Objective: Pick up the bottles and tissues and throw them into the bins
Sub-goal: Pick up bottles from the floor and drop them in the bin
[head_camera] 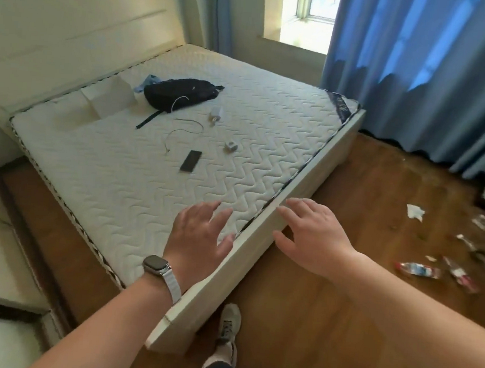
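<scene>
Several crushed plastic bottles lie on the wooden floor at the right: one with a blue and red label [418,269], another with a red label [460,275], and more near the right edge [470,247]. A crumpled white tissue [415,211] lies further back on the floor. My left hand [199,235], with a watch on its wrist, hovers over the mattress corner with fingers spread and empty. My right hand [309,238] is stretched out over the bed's edge, fingers straight and empty. Both hands are well left of the litter. No bin is in view.
A bed with a bare quilted mattress [124,192] fills the middle; a black backpack [181,93], a phone [191,161], cables and small chargers lie on it. Blue curtains [418,67] hang at the back right. My shoe [228,325] stands by the bed frame [247,254].
</scene>
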`<action>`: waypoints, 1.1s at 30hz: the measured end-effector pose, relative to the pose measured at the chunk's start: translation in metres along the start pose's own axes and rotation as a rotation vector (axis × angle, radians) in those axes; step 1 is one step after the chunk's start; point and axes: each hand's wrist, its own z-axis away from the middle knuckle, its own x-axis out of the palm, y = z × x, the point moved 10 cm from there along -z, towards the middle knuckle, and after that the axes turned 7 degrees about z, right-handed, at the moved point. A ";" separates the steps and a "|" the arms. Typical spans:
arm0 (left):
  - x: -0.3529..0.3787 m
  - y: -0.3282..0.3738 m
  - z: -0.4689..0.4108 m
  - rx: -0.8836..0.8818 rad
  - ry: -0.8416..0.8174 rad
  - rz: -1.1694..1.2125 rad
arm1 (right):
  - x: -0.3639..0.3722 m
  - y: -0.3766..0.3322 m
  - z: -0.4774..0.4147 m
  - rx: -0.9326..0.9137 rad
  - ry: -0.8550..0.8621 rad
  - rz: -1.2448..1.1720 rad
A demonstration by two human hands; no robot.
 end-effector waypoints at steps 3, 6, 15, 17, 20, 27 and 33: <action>0.018 0.007 -0.048 0.074 -0.033 0.049 | 0.001 0.037 -0.013 0.125 -0.005 0.026; 0.031 0.007 -0.096 0.150 -0.068 0.082 | 0.000 0.062 -0.031 0.243 -0.005 0.028; 0.058 -0.002 -0.212 0.374 -0.098 0.219 | -0.007 0.105 -0.085 0.513 0.001 0.099; 0.068 0.006 -0.231 0.419 -0.121 0.252 | -0.004 0.117 -0.082 0.575 -0.017 0.103; 0.083 0.026 -0.247 0.478 -0.173 0.287 | 0.002 0.134 -0.068 0.662 -0.066 0.116; 0.113 0.083 -0.273 0.609 -0.231 0.328 | 0.008 0.182 -0.036 0.815 -0.091 0.131; 0.132 0.131 -0.297 0.675 -0.241 0.277 | 0.029 0.231 -0.024 0.859 -0.095 0.092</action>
